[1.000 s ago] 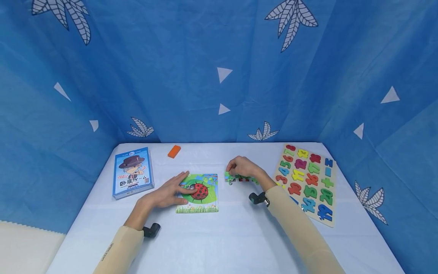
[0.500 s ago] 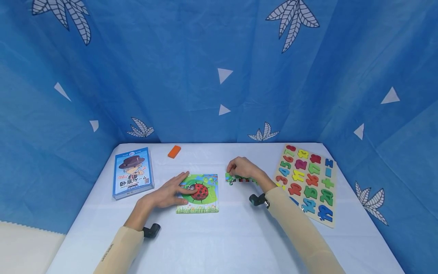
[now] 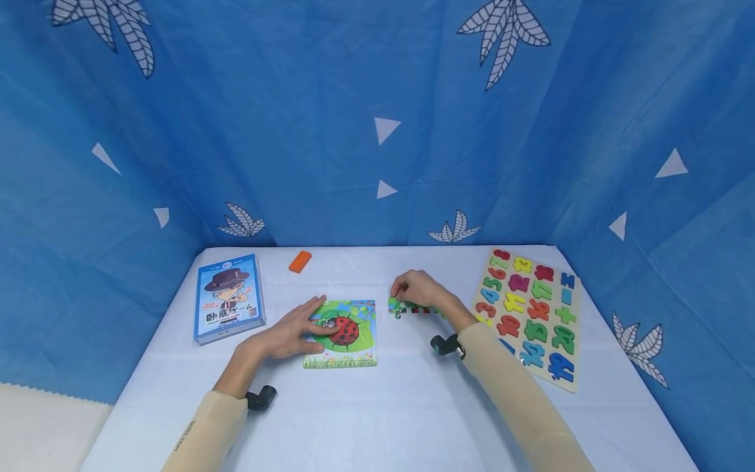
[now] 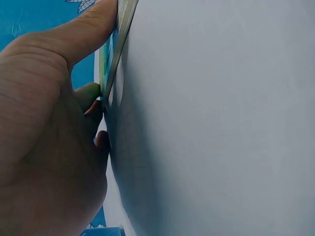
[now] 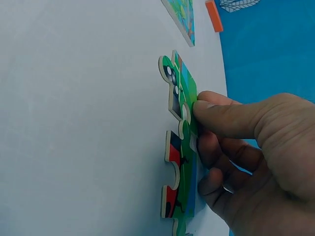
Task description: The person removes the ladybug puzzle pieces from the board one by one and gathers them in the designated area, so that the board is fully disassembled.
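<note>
A ladybug jigsaw puzzle (image 3: 345, 333) with a grassy border lies on the white table left of centre. My left hand (image 3: 289, 331) rests across its left side with fingers spread, the thumb toward the near edge. The puzzle's thin edge (image 4: 120, 49) shows beside the thumb in the left wrist view. Further right, my right hand (image 3: 417, 288) bends over green and red jigsaw pieces (image 5: 187, 167), and the thumb and curled fingers pinch one at its upper edge. The head view hides part of these pieces behind the hand.
A blue game box (image 3: 230, 298) lies at the left. An orange block (image 3: 300, 261) sits behind the puzzle. A number board (image 3: 569, 328) with coloured digits lies at the right, beside the right forearm. A blue curtain (image 3: 354, 164) surrounds the table.
</note>
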`<state>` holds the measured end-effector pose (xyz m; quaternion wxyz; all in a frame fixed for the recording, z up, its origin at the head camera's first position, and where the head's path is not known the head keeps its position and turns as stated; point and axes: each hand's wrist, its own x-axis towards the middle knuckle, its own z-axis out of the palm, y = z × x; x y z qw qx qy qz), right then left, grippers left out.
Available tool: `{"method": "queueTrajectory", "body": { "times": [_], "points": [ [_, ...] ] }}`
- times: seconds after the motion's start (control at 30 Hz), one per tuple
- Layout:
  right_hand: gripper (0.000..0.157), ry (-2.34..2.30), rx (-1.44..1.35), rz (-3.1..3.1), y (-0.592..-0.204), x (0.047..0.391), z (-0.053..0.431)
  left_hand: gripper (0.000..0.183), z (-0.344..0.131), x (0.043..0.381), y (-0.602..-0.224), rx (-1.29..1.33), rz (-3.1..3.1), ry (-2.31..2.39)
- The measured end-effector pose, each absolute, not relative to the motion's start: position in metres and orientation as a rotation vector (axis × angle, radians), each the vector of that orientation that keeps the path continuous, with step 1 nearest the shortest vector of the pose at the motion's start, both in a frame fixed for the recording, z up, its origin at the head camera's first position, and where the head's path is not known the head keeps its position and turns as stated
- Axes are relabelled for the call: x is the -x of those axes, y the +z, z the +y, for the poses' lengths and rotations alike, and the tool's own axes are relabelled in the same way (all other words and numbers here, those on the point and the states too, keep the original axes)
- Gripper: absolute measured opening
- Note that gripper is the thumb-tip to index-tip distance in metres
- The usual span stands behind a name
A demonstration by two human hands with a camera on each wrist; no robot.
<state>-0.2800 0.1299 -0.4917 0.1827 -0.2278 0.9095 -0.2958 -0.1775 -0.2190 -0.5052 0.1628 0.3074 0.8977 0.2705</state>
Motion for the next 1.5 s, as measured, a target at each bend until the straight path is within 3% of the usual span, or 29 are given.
{"method": "queueTrajectory", "body": {
  "times": [1.5],
  "points": [
    [0.013, -0.808, 0.678, 2.577, -0.4955, 0.2783, 0.1339, 0.049, -0.2178, 0.175, -0.5065, -0.893, 2.594, 0.798]
  ]
}}
